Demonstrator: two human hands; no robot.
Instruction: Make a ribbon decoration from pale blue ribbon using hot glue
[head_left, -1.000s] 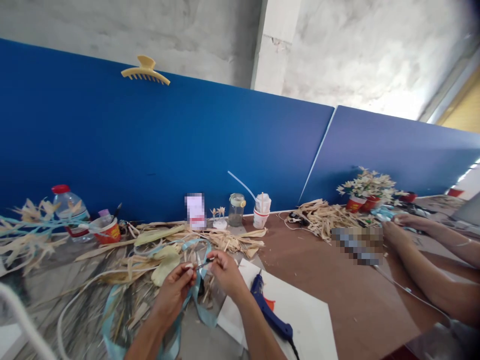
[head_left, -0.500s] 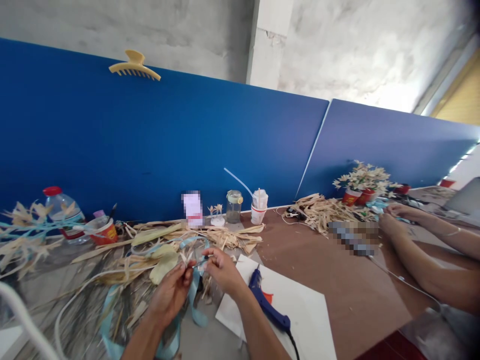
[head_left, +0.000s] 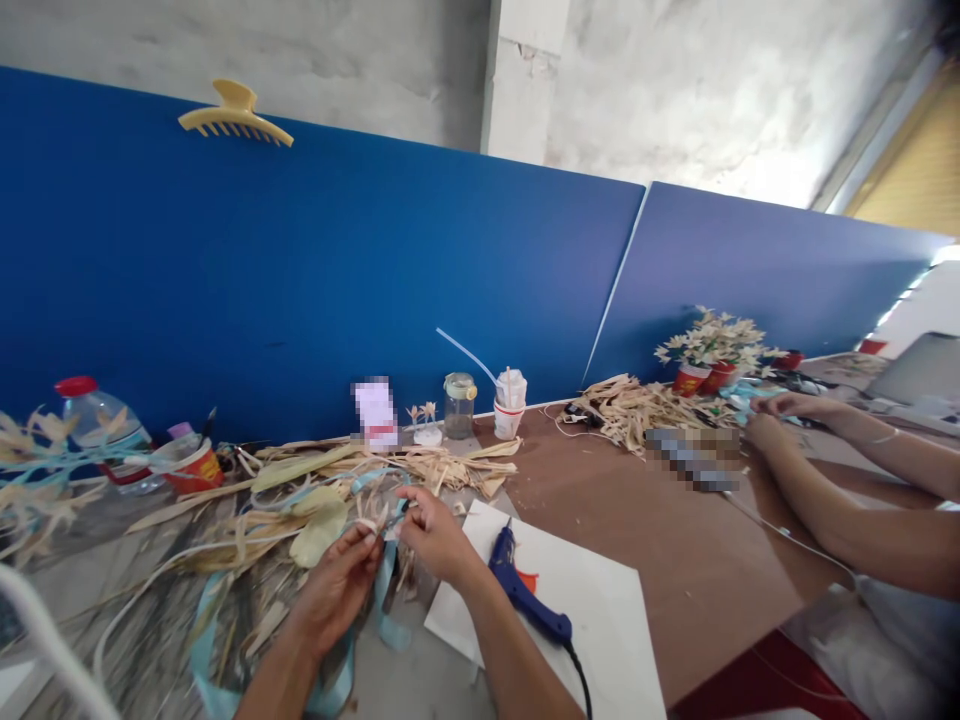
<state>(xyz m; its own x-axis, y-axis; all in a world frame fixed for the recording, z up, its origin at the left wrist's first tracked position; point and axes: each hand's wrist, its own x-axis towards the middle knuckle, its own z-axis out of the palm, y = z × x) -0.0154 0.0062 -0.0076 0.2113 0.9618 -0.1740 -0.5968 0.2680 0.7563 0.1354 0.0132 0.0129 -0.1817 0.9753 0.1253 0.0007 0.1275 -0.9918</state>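
My left hand (head_left: 337, 590) is closed, thumb and fingers pinching a small flower of pale husk petals (head_left: 382, 517). Just beside it, my right hand (head_left: 435, 540) is closed in a pinch on a light-blue ribbon (head_left: 388, 590), its fingertips almost touching the left ones. The ribbon hangs in loops below the hands onto the table. Fingers hide much of what lies between them. Dry corn husks (head_left: 442, 468) and a broad pale green husk leaf (head_left: 319, 535) are spread behind and left of the hands.
A blue glue gun (head_left: 529, 595) lies on a white board (head_left: 607, 620) right of my forearm. Behind stand a glass jar (head_left: 459, 405) and a paper cup (head_left: 508, 420). Finished-looking flowers (head_left: 45, 450) and a bottle (head_left: 97, 420) are left. A co-worker's hands (head_left: 780, 420) work at right.
The view has shifted slightly, so most things sit further left. My hands have drawn a little closer together, and the right fingers have turned around the pinched ribbon.
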